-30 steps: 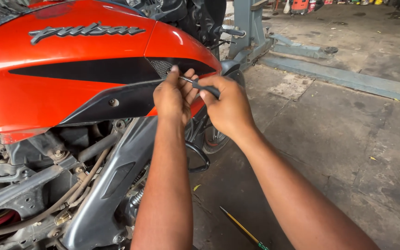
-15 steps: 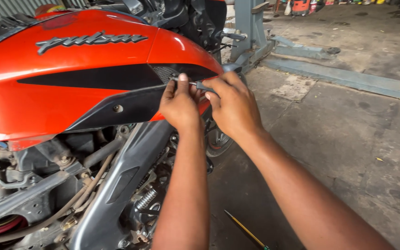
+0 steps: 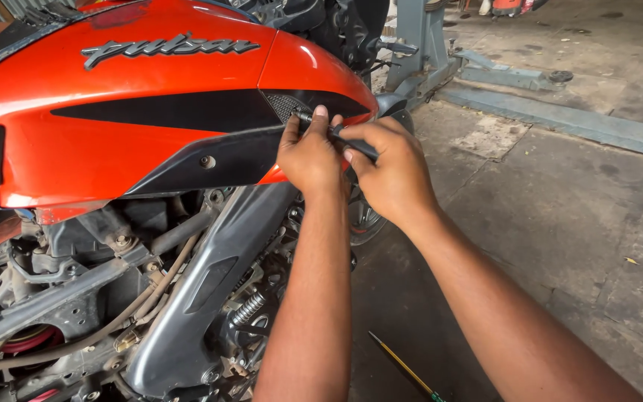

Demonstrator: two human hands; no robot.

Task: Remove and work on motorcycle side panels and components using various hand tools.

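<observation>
Left hand (image 3: 308, 152) pinched around tool tip at black mesh vent (image 3: 286, 106) of orange fuel tank (image 3: 150, 112), thumb up, fingers curled. Right hand (image 3: 390, 167) closed on dark screwdriver handle (image 3: 355, 143), just beside left. Compared with a second ago: both hands shifted slightly higher on tank side, tool now level and seated against panel; looks like fastener engaged, turning under way. Below wrists: engine frame (image 3: 187, 298), spring (image 3: 248, 307). Further down on floor: yellow-shafted screwdriver (image 3: 400, 366).
</observation>
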